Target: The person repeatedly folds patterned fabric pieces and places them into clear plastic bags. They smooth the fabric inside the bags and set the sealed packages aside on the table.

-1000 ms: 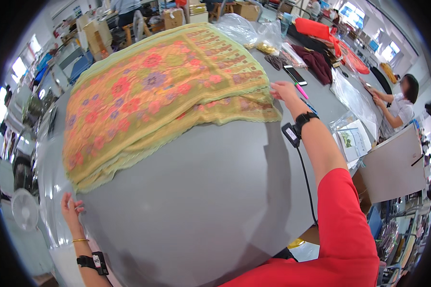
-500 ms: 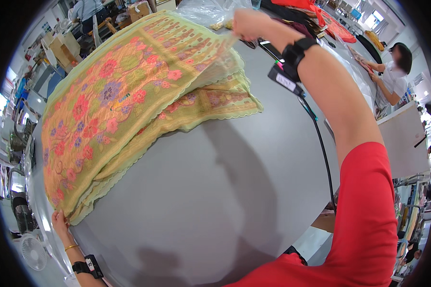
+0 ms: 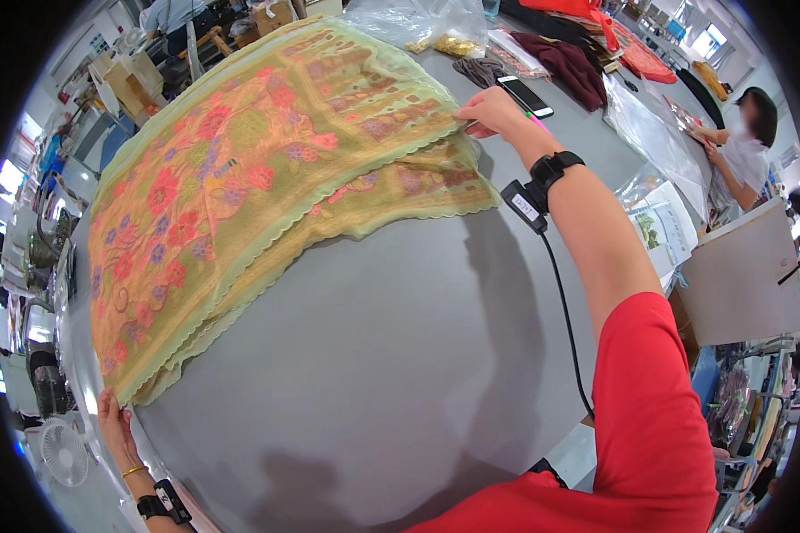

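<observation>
Yellow-green floral embroidered cloth (image 3: 240, 178), folded, spread flat across grey table (image 3: 373, 373).

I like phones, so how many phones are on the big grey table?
1. A flat black smartphone with a pale edge lies on the grey table just past the right hand, beside dark maroon cloth. Others may be hidden under the fabrics.

right hand (image 3: 489, 114) lowered from its raised lift; floral cloth's (image 3: 240, 186) top layer settling flatter

Our right hand (image 3: 489, 113) reaches far forward, arm outstretched, fingers pinched shut. Our left hand (image 3: 116, 425) sits low at the near-left, fingers also closed in a grip.
</observation>
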